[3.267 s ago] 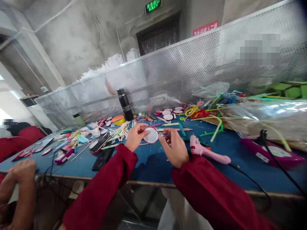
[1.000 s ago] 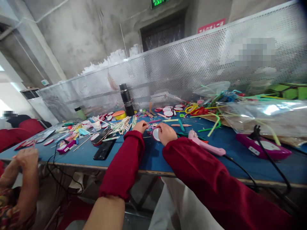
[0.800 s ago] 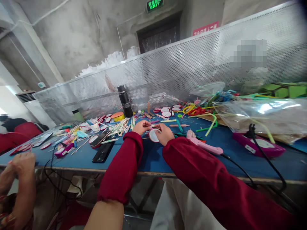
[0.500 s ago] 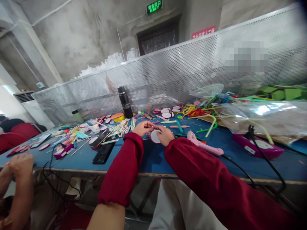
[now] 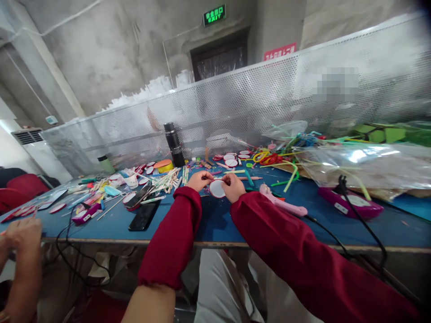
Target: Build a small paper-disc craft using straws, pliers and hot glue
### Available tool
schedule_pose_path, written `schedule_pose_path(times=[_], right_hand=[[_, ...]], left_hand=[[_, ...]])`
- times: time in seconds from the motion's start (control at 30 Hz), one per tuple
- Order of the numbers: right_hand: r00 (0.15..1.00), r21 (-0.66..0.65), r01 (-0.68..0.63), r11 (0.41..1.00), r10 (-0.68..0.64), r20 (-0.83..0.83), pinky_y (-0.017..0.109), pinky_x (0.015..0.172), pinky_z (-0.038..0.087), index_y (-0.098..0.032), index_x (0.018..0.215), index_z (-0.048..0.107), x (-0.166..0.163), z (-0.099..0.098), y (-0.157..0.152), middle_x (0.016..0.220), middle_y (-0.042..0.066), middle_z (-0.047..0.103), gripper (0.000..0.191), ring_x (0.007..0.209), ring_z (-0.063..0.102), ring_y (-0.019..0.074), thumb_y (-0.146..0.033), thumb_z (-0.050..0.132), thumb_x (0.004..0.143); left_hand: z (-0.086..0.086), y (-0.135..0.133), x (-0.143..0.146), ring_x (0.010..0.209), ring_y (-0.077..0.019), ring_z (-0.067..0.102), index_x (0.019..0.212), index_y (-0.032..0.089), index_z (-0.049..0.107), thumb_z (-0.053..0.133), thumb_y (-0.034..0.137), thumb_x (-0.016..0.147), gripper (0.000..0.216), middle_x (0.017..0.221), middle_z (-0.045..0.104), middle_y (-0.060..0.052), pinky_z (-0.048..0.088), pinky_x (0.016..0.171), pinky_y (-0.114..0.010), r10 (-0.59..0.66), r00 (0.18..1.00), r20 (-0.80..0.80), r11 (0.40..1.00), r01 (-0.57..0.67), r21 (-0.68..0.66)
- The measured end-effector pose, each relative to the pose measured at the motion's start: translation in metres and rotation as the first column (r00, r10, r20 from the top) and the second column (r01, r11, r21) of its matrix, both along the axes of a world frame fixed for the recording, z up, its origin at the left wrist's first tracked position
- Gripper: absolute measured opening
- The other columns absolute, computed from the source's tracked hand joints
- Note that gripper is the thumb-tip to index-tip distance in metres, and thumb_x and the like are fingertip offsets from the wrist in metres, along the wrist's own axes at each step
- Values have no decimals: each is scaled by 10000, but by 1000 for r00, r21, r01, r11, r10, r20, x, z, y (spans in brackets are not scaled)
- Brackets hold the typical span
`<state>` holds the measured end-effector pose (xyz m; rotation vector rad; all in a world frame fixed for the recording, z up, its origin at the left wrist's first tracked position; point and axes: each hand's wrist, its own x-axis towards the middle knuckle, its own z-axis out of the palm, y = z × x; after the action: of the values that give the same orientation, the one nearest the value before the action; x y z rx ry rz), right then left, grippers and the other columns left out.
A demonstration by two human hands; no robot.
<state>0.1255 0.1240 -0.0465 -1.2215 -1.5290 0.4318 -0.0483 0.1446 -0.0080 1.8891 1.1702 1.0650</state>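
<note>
A round white disc with a red rim (image 5: 217, 189) is held over the blue table, its white face toward me. My right hand (image 5: 234, 188) pinches its right edge between thumb and fingers. At the disc's upper left edge, my left hand (image 5: 199, 181) is closed in a pinch on the rim. Right of my hands lies a pink glue gun (image 5: 283, 204) with a black cord. Several coloured sticks, among them a teal one (image 5: 249, 178), lie just beyond my right hand. More red-rimmed white discs (image 5: 230, 162) are grouped behind my hands.
To the left are a black phone (image 5: 144, 216), a purple box (image 5: 86, 214) with cables, and piled paper sticks (image 5: 166, 181). A black flask (image 5: 174, 144) stands by the perforated metal screen (image 5: 269, 92). Another purple box (image 5: 350, 202) and plastic bags (image 5: 357, 168) sit right. A co-worker's hands (image 5: 23, 233) are far left.
More of the disc's white face now shows between my hands, and my left fingers have shifted toward its left edge. The whole view has shifted slightly.
</note>
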Motion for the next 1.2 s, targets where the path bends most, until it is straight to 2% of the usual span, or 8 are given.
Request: schedule_pose_path(times=[0.1,0.2,0.3,0.47,0.67,0.83,1.2], right_hand=[[997,12,-68,998,68,24,272,626,446,-218,924,630,-2,1,-3,662,-34,602,279,647,571,168,-183,530,666],[990,9,-128,992,128,59,260,613,430,-214,933,673,-4,1,-3,616,-44,583,321,616,555,157,-145,537,651],[988,1,-132,991,131,77,265,648,444,-207,906,694,-5,0,-2,679,-18,634,307,667,579,164,-119,537,657],[985,-22,-132,991,134,105,287,713,485,-195,1035,711,-4,-1,-1,786,16,705,385,717,619,177,-109,558,692],[978,-33,-154,988,157,138,296,800,501,-207,989,742,-3,1,-2,954,49,753,283,858,663,193,-154,596,752],[981,-32,-117,993,120,153,299,754,491,-202,833,727,-1,1,2,851,44,740,188,809,647,197,-140,568,754],[980,-10,-113,994,113,163,283,756,488,-206,845,711,-2,1,2,877,37,739,149,827,654,188,-159,600,756]], left_hand=[[-2,2,0,644,-94,589,906,130,631,706,121,728,194,736,650,10,466,658,-225,-17,998,64,1000,18,-24],[-3,4,-1,648,-104,606,985,129,606,753,58,670,355,714,654,19,474,689,-242,-47,991,125,997,55,-62],[-5,6,-2,689,-115,636,989,118,601,768,22,652,388,740,684,-6,486,740,-261,-79,988,135,994,89,-63],[-7,7,-3,712,-125,655,964,120,619,828,85,633,393,751,694,-16,495,765,-278,-112,984,141,991,122,-62],[-7,5,-3,719,-138,669,935,117,633,849,117,614,387,747,697,-21,507,763,-282,-122,986,117,989,130,-71],[-6,4,-3,697,-144,670,958,120,635,857,121,601,421,739,703,-23,511,746,-287,-110,988,107,990,118,-73],[-6,2,-1,686,-141,664,974,129,629,849,125,600,434,724,703,-12,499,721,-273,-94,991,95,993,100,-63]])
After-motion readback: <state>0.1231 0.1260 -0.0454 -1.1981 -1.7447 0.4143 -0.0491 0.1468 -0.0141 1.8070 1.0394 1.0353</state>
